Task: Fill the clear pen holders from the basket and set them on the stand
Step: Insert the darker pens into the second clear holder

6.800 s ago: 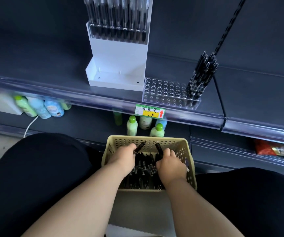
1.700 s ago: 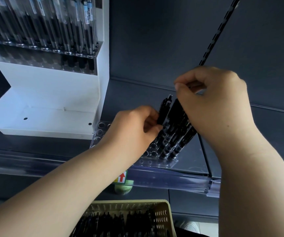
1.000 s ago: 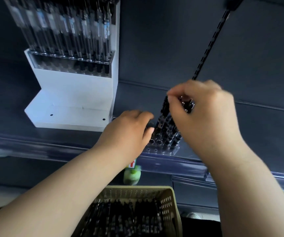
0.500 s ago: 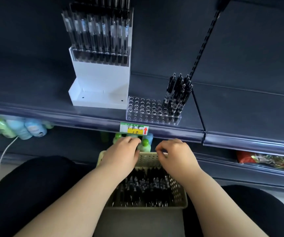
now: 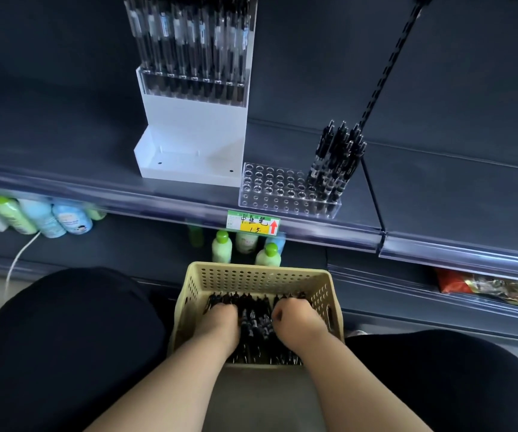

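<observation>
- Both of your hands are down in the basket point(image 5: 261, 275) between your knees, with the left hand point(image 5: 220, 319) and right hand point(image 5: 295, 318) side by side on the loose pens point(image 5: 256, 319)
- Your fingers curl down into the pile and the right thumb is tucked in, but I cannot tell whether either hand has closed on any pens
- For a good pick, I'd gather a small bundle in each hand with the tips all facing one way, so they drop into the holes without turning
- Keep each bundle small enough that nothing slides out on the lift to the shelf point(image 5: 64, 157)
- The clear holder point(image 5: 275, 190) you are filling sits on that shelf just beside the white stand point(image 5: 195, 129), on its right
- The standing pens point(image 5: 335, 163) crowd the holder's right end and lean, while the holes to their left are bare, so I'd fill leftward from the cluster
- Count: one basket, one stand and two clear holders, namely the filled holder point(image 5: 192, 85) on the stand's upper step and the one on the shelf
- The stand's lower step holds nothing
- The standing and loose pens overlap too much to count
- At least four bottles point(image 5: 222, 247) stand below the price label point(image 5: 253, 222)
</observation>
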`<action>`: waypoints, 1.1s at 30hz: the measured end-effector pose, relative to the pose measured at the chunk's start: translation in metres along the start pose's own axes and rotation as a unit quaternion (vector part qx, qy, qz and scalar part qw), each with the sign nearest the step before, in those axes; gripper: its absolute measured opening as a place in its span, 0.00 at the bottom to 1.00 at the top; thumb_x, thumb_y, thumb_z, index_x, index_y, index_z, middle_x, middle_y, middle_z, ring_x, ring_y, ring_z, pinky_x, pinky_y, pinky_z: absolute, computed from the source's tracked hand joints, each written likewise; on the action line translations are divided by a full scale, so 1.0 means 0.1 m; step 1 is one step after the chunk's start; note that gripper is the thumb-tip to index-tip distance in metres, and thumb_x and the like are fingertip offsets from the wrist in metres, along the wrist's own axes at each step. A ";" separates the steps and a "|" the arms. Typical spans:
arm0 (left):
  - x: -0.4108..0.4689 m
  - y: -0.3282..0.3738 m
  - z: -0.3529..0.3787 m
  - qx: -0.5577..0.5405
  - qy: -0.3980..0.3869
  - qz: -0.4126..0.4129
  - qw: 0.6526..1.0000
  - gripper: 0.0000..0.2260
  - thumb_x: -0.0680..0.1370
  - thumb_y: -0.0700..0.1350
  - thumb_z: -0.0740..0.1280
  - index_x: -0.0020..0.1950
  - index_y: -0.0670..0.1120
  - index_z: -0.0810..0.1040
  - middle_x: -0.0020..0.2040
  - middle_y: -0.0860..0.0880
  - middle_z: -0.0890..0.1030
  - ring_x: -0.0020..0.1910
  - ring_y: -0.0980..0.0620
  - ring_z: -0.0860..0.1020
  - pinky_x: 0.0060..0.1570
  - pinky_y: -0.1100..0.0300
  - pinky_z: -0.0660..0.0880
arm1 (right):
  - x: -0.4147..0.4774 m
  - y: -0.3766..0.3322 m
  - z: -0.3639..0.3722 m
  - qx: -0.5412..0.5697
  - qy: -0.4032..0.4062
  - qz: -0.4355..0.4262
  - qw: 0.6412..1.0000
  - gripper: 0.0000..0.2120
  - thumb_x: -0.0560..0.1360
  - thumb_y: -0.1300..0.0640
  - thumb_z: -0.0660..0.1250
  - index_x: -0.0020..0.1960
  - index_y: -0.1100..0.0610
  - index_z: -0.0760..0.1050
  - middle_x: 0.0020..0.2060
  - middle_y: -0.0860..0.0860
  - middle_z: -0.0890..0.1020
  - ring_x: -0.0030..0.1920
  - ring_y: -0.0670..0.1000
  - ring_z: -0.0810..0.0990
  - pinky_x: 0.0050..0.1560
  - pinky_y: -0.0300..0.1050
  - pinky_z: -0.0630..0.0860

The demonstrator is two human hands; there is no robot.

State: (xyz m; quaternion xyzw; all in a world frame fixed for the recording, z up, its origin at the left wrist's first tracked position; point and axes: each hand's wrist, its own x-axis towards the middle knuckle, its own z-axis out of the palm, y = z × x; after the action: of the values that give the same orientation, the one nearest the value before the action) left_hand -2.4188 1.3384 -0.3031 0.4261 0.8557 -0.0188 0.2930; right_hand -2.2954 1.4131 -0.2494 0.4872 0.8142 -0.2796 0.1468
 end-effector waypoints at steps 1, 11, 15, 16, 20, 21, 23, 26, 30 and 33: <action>0.03 0.00 0.00 -0.003 -0.001 -0.012 1.000 0.16 0.76 0.33 0.58 0.61 0.45 0.75 0.59 0.44 0.77 0.58 0.44 0.76 0.57 0.55 0.73 | 0.04 -0.02 0.05 0.006 -0.009 0.003 1.000 0.10 0.75 0.59 0.60 0.52 0.55 0.79 0.49 0.54 0.81 0.48 0.56 0.80 0.49 0.47 0.78; 0.28 -0.01 0.10 -0.104 0.018 -0.111 0.988 0.14 0.79 0.41 0.59 0.63 0.41 0.72 0.61 0.42 0.76 0.60 0.44 0.75 0.56 0.57 0.71 | 0.40 -0.18 0.41 0.009 -0.063 0.082 0.995 0.13 0.75 0.60 0.62 0.58 0.58 0.76 0.56 0.55 0.79 0.57 0.56 0.77 0.55 0.46 0.75; 0.31 -0.03 0.08 -0.125 0.001 -0.129 0.984 0.13 0.79 0.40 0.59 0.62 0.40 0.72 0.60 0.43 0.77 0.59 0.45 0.75 0.57 0.57 0.72 | 0.46 -0.24 0.43 -0.036 -0.089 0.097 0.991 0.18 0.76 0.57 0.60 0.66 0.56 0.68 0.65 0.54 0.70 0.64 0.56 0.71 0.59 0.50 0.71; 0.31 -0.04 0.08 -0.130 -0.008 -0.132 0.983 0.13 0.79 0.41 0.59 0.63 0.41 0.73 0.60 0.43 0.77 0.60 0.45 0.75 0.59 0.56 0.72 | 0.45 -0.25 0.45 -0.053 -0.088 0.095 0.990 0.20 0.77 0.57 0.60 0.68 0.56 0.65 0.67 0.54 0.68 0.65 0.57 0.71 0.58 0.51 0.71; 0.27 -0.06 0.06 -0.159 -0.022 -0.130 0.978 0.12 0.78 0.43 0.64 0.61 0.43 0.76 0.58 0.45 0.79 0.58 0.47 0.77 0.55 0.60 0.73 | 0.44 -0.25 0.51 -0.071 -0.078 0.085 0.991 0.24 0.77 0.58 0.60 0.71 0.55 0.59 0.69 0.55 0.64 0.64 0.57 0.71 0.57 0.51 0.71; 0.27 -0.06 0.06 -0.174 -0.023 -0.132 0.976 0.13 0.78 0.44 0.64 0.61 0.43 0.76 0.58 0.46 0.79 0.57 0.47 0.77 0.54 0.60 0.73 | 0.44 -0.24 0.51 -0.065 -0.076 0.085 0.991 0.24 0.76 0.58 0.60 0.71 0.55 0.59 0.69 0.54 0.64 0.64 0.57 0.71 0.56 0.51 0.71; 0.25 -0.08 0.04 -0.219 -0.033 -0.138 0.965 0.14 0.77 0.46 0.66 0.60 0.42 0.76 0.57 0.45 0.80 0.55 0.47 0.78 0.52 0.60 0.74 | 0.44 -0.24 0.49 -0.052 -0.074 0.087 0.992 0.21 0.76 0.57 0.61 0.69 0.55 0.63 0.67 0.54 0.66 0.63 0.57 0.72 0.56 0.50 0.72; 0.22 -0.10 0.02 -0.297 -0.048 -0.144 0.943 0.13 0.76 0.45 0.68 0.58 0.39 0.77 0.52 0.43 0.81 0.50 0.45 0.80 0.51 0.56 0.78 | 0.45 -0.24 0.49 -0.031 -0.074 0.089 0.993 0.16 0.76 0.57 0.60 0.64 0.55 0.71 0.64 0.54 0.71 0.60 0.56 0.74 0.56 0.47 0.72; 0.16 -0.10 0.00 -0.406 -0.059 -0.129 0.903 0.03 0.75 0.40 0.68 0.46 0.41 0.79 0.43 0.44 0.79 0.44 0.45 0.80 0.49 0.51 0.79 | 0.46 -0.28 0.49 0.022 -0.080 0.113 0.990 0.14 0.76 0.59 0.58 0.60 0.56 0.75 0.59 0.55 0.78 0.59 0.57 0.76 0.56 0.45 0.72; 0.13 -0.11 -0.01 -0.466 -0.070 -0.130 0.872 0.09 0.75 0.38 0.68 0.36 0.46 0.73 0.39 0.45 0.77 0.43 0.45 0.79 0.49 0.51 0.79 | 0.48 -0.33 0.48 0.105 -0.071 0.116 0.985 0.15 0.78 0.56 0.56 0.59 0.59 0.75 0.57 0.57 0.78 0.58 0.58 0.76 0.55 0.45 0.72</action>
State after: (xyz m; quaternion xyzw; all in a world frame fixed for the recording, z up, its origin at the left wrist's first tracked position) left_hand -2.4334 1.3415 -0.3117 0.1227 0.7900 0.3151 0.5115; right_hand -2.3488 1.4062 -0.3019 0.5700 0.7058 -0.3785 0.1834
